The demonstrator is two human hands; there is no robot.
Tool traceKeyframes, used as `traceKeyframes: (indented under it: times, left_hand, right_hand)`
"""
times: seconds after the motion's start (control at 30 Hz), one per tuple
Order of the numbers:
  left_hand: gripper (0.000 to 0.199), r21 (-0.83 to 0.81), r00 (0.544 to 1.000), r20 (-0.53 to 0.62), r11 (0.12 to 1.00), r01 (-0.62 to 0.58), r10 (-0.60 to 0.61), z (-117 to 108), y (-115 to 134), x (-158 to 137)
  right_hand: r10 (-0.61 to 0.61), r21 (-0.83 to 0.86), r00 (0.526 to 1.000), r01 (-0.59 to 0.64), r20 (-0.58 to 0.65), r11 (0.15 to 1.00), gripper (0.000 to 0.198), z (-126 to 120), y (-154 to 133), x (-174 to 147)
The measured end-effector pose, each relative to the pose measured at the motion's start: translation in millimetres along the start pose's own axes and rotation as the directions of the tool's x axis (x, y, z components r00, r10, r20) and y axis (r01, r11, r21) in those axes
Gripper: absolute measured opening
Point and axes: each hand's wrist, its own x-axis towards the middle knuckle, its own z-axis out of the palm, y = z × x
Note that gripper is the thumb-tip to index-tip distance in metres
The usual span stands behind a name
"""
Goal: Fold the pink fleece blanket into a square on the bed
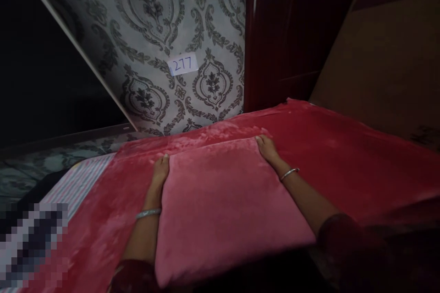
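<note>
A pink folded cloth (223, 197) with a soft, plush-looking surface lies in front of me, its near edge hanging close to my body. My left hand (161, 168) grips its far left corner, thumb along the edge and the other fingers partly hidden. At the far right corner, my right hand (267, 148) is closed on the same cloth with the thumb on top. Beneath both hands spreads a red plush blanket (316, 146) with paler pink patches toward the left.
A striped sheet (80, 178) shows past the blanket's left edge. Behind stands a patterned wall (147, 23) with a paper label (183, 63) reading 277. A dark red glossy panel (278, 32) and a large cardboard box (388, 55) stand at right; a dark screen-like panel (51, 55) is at left.
</note>
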Motion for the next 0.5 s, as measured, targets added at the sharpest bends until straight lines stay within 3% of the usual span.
traceKeyframes:
  times: [0.1,0.2,0.3,0.4,0.5]
  left_hand:
    - [0.031,-0.035,0.999,0.011,0.998,-0.043,0.043,-8,4,-11]
    - [0.039,-0.174,0.994,0.086,0.983,-0.051,0.067,-17,5,-20]
    - [0.049,-0.358,0.986,0.16,0.928,0.104,-0.049,-25,5,-27]
    - [0.05,-0.449,0.954,0.246,0.853,0.266,-0.168,-30,8,-32]
    - [0.05,-0.442,0.947,0.269,0.85,0.286,-0.179,-32,14,-40]
  right_hand:
    - [-0.003,0.076,1.0,0.002,0.014,0.997,0.034,-7,-4,-5]
    - [0.004,0.146,1.0,-0.008,0.026,0.989,0.046,-20,-6,-15]
    - [0.011,0.287,0.994,-0.041,0.105,0.957,0.058,-31,-5,-28]
    - [-0.013,0.444,0.98,-0.077,0.197,0.893,0.055,-36,-7,-36]
    - [0.025,0.47,0.966,-0.147,0.256,0.87,0.049,-35,-11,-36]
